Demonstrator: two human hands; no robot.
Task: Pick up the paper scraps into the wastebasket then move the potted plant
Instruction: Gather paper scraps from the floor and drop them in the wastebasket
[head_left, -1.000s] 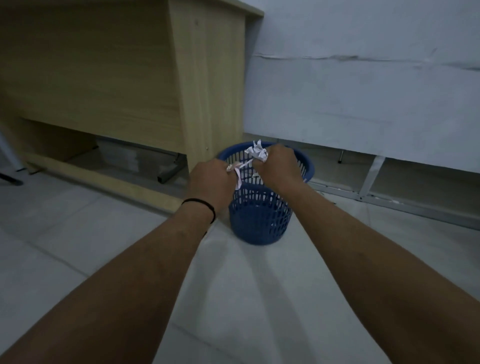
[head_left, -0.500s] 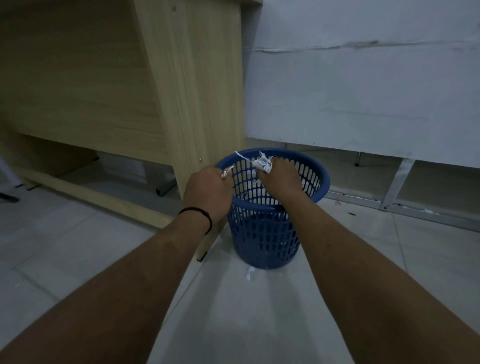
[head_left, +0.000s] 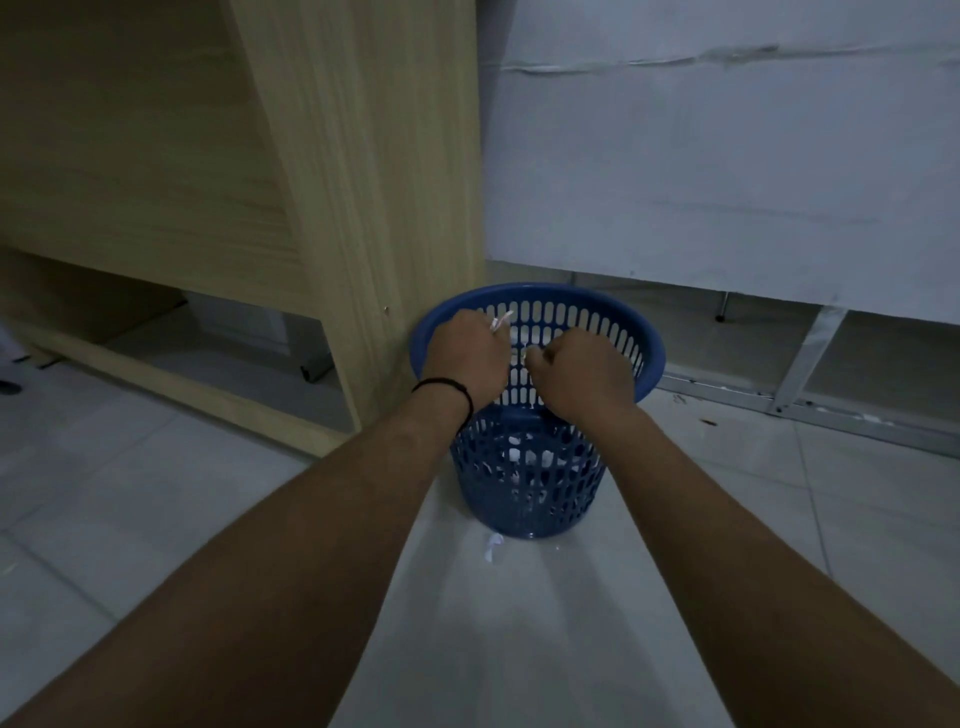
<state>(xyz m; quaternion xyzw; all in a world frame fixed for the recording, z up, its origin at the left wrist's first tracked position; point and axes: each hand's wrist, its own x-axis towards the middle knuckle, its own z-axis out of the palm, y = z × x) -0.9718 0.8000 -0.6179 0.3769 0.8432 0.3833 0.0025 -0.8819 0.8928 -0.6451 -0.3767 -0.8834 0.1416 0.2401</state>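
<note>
Both hands hang over the blue wastebasket (head_left: 535, 467) so nothing misses; your left hand (head_left: 462, 358) pinches paper scraps (head_left: 500, 321); your right hand (head_left: 582, 374) clenches, contents hidden; one stray scrap (head_left: 492, 546) lies by the base; potted plant unseen.

A light wooden desk (head_left: 337, 208) stands on pale floor tiles (head_left: 130, 493) beside a white wall panel (head_left: 727, 171), dimly lit.

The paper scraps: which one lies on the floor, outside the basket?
The white scrap on the tile at the wastebasket's near foot. The others show through the basket wall or stick out of the left hand.
</note>
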